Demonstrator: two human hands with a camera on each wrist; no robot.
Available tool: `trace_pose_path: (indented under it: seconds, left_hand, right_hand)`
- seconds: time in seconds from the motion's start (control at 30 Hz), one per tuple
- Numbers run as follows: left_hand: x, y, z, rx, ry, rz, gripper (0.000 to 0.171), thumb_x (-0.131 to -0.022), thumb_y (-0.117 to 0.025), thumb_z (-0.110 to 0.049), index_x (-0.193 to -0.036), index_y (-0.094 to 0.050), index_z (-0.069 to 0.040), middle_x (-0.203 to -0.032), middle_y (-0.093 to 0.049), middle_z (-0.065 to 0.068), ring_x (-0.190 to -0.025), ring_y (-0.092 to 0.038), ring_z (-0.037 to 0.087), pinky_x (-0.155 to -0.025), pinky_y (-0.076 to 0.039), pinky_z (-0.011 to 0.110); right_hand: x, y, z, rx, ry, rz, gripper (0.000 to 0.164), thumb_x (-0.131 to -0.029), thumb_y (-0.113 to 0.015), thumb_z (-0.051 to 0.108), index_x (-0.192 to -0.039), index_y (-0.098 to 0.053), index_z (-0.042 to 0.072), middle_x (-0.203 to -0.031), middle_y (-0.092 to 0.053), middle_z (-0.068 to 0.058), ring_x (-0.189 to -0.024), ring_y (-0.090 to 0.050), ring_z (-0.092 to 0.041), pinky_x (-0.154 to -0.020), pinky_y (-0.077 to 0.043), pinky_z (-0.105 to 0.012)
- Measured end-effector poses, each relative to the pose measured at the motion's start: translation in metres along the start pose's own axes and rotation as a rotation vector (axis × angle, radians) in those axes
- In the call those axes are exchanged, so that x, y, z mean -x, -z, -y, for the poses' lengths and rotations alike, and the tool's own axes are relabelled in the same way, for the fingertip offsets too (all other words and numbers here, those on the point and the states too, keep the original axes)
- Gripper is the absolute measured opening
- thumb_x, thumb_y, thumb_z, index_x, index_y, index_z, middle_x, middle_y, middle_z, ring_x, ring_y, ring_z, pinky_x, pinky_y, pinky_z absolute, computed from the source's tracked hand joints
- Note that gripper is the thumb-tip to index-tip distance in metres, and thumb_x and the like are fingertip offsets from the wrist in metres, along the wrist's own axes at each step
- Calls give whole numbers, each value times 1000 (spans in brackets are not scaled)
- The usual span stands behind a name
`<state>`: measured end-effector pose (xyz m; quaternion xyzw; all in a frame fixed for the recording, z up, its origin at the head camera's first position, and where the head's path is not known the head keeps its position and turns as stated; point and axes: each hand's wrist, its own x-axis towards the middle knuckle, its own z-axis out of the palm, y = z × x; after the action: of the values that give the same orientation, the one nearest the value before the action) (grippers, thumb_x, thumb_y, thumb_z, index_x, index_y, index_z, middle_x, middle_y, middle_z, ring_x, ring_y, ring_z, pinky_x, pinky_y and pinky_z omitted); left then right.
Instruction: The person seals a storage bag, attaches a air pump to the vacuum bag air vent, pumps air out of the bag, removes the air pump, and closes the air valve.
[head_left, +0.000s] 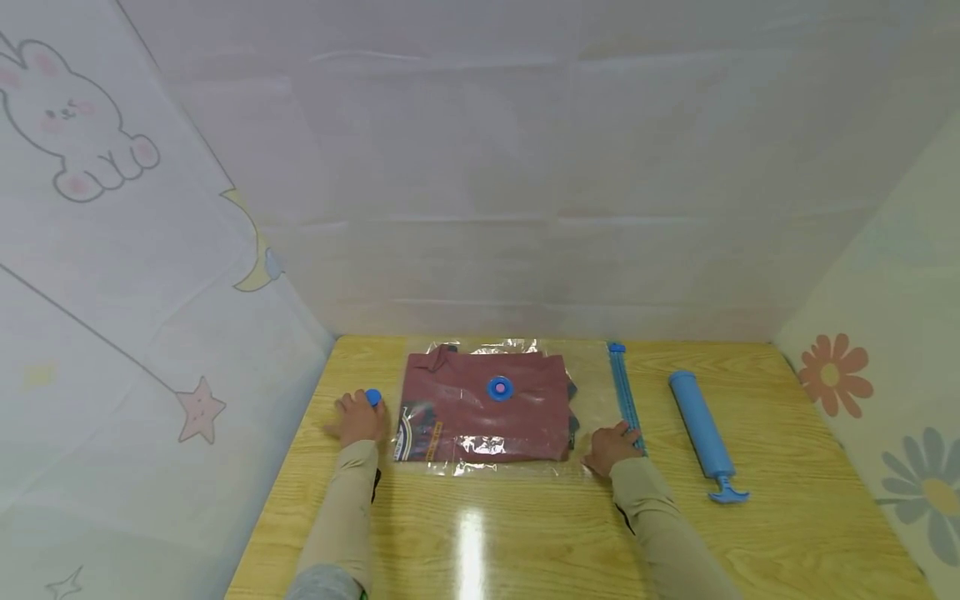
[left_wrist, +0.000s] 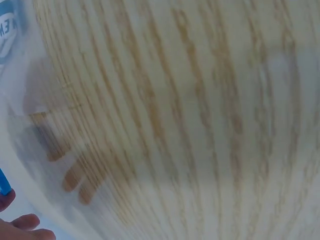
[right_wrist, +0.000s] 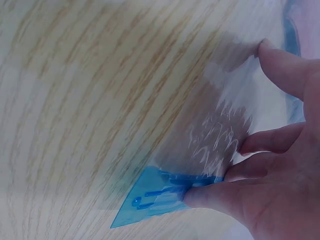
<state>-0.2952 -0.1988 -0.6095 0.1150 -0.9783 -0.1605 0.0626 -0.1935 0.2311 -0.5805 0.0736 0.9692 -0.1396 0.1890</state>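
Observation:
A clear vacuum storage bag [head_left: 592, 379] lies flat on the table with folded maroon clothing [head_left: 525, 425] inside. On its top is a round blue valve [head_left: 500, 388] with a pinkish centre. Left of the bag, my left hand [head_left: 358, 419] holds a round blue cap [head_left: 372, 397] at its fingertips; only the cap's edge shows in the left wrist view. My right hand [head_left: 613, 448] rests on the bag's near right corner with fingers spread, some touching the end of the blue zip seal [right_wrist: 162, 190]. A blue slider [head_left: 617, 347] sits at the seal's far end.
To the right of the bag lies a blue hand pump [head_left: 703, 425], its handle towards me. The wooden table [head_left: 420, 533] meets a pale cloth wall [head_left: 480, 275] at the back, with printed cloth walls at both sides.

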Motion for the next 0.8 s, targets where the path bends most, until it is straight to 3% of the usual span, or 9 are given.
trace_pose_path:
  seconds: [0.27, 0.6, 0.8]
  left_hand:
    - [4, -1, 4, 47, 83, 36, 47, -91, -42, -39, -121, -40, -2, -131, -29, 29, -127, -15, 50, -81, -4, 82]
    - [7, -3, 5, 85, 150, 152, 50, -91, -41, -36, -129, -33, -5, -136, -18, 31, -126, -5, 56, -75, -2, 83]
    - [10, -1, 3, 96, 196, 180, 50, -91, -39, -37, -132, -31, -8, -139, -13, 31, -128, 0, 55, -76, 2, 83]
  right_hand:
    - [2, 2, 2, 8, -2, -4, 47, -81, -64, 26, -109, -55, -10, -129, -14, -50, -117, -10, -68, -80, -33, -72]
    - [0, 0, 0, 7, -9, 1, 44, -82, -64, 28, -106, -58, -8, -130, -13, -50, -117, -8, -68, -80, -32, -72]
    - [-2, -3, -1, 16, -6, -4, 44, -82, -64, 29, -106, -58, -7, -130, -13, -50, -116, -9, -68, -80, -33, -72]
